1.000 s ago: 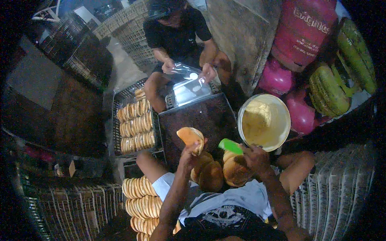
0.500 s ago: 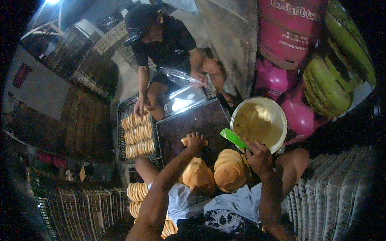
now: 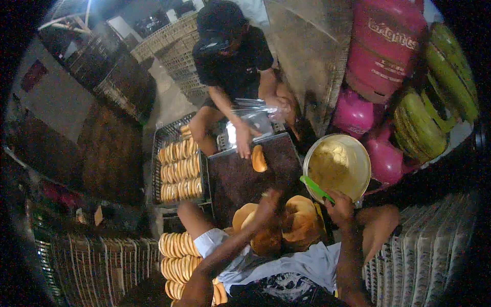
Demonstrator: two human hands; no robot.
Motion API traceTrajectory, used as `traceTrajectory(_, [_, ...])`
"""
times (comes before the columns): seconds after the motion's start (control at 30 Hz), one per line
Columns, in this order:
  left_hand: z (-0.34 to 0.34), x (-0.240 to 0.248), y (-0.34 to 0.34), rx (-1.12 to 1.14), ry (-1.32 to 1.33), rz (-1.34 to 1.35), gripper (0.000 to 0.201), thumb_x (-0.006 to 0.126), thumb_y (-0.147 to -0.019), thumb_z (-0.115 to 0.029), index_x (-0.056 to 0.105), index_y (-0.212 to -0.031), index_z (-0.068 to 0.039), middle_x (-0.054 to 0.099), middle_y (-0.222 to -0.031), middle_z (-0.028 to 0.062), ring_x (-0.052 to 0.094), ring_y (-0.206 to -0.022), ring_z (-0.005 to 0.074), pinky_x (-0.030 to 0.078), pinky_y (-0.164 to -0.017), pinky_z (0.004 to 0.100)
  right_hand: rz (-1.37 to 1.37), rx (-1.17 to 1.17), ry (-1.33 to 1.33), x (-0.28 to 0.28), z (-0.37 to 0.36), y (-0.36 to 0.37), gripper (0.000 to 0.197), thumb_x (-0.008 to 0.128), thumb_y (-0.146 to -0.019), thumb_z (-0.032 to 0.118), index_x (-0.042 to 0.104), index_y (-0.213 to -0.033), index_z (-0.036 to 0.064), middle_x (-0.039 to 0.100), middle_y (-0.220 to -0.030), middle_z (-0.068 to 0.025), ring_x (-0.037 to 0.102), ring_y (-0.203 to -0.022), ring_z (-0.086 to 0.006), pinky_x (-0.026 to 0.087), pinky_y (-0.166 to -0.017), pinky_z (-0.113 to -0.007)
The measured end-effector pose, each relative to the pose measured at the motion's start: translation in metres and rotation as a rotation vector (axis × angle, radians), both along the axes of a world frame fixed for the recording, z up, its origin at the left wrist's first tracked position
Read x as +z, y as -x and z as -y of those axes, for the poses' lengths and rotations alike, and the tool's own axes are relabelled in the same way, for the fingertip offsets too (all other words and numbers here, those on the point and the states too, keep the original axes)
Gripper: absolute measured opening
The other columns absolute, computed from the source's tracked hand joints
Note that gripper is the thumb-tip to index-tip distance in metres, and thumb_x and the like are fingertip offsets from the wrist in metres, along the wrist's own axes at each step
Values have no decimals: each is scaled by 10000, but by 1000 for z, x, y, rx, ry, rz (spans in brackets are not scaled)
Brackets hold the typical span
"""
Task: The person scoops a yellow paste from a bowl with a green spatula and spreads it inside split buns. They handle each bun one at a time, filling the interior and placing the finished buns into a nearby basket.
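My right hand (image 3: pixel 341 205) grips a green spatula (image 3: pixel 317 189), its blade at the near rim of a white bucket (image 3: pixel 369 169) with pale yellow spread inside. My left hand (image 3: pixel 270 204) is over two stacks of round brown buns (image 3: pixel 300 219) by my lap; motion blurs its fingers. On a dark tray (image 3: pixel 230 176) in front of me lies one folded bun (image 3: pixel 259 158). A co-worker's hand (image 3: pixel 244 139) reaches down beside that bun. Their other hand holds a clear plastic bag (image 3: pixel 255 106).
A black crate (image 3: pixel 204 176) with rows of filled buns stands left of the tray. More buns (image 3: pixel 176 244) are beside my left leg. Pink gas cylinders (image 3: pixel 383 56) and green ones (image 3: pixel 419 123) are at the right. Ridged grey stacks (image 3: pixel 409 256) stand near my right knee.
My left hand has left the bun on the tray and come back to the bun stacks. That bun now lies farther off, and the co-worker's hand has moved from the crate to it.
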State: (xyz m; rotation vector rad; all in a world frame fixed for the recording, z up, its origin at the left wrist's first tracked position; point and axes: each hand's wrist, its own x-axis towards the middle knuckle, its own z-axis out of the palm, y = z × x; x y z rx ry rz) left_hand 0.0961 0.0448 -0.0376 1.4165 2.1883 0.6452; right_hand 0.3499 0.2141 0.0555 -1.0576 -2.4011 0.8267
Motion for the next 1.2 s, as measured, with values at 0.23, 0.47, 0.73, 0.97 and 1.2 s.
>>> traceTrajectory(0.23, [65, 19, -150, -432, -408, -478, 794, 684, -829, -476, 448, -1471, -73, 404, -1511, 267, 481, -1337, 442, 386, -1114, 533, 142, -92, 72, 27, -11, -3, 253, 691, -891, 158, 724, -1088, 2, 713, -1062, -229, 694, -968, -382, 536, -866, -440])
traceTrajectory(0.47, [43, 73, -135, -496, 243, 367, 727, 790, -813, -396, 488, -1366, -35, 568, -1341, 195, 558, -1238, 318, 446, -1057, 443, 325, -64, -20, 44, -81, -17, 310, 649, -927, 266, 724, -1080, 7, 707, -973, -254, 690, -901, -415, 536, -831, -471])
traceTrajectory(0.73, [60, 108, -49, 215, 135, 1688, 615, 783, -845, -312, 516, -1324, -34, 609, -1253, 151, 580, -1183, 247, 486, -1011, 377, 831, 60, 251, -68, -209, 41, 255, 649, -841, 218, 729, -981, 21, 709, -917, -246, 705, -858, -371, 552, -749, -485])
traceTrajectory(0.97, [92, 97, -56, 573, -134, 1819, 622, 739, -865, -369, 511, -1330, -23, 621, -1221, 155, 610, -1128, 262, 512, -973, 387, 367, 122, 172, -362, -233, 86, 247, 656, -879, 287, 729, -930, 56, 723, -936, -168, 702, -787, -264, 558, -672, -420])
traceTrajectory(1.2, [98, 106, -25, 580, -356, 1767, 639, 696, -885, -425, 506, -1335, -12, 634, -1189, 158, 639, -1074, 276, 538, -936, 396, 31, -48, 794, -364, -208, 105, 255, 654, -888, 278, 736, -972, 51, 729, -951, -134, 701, -774, -210, 567, -653, -381])
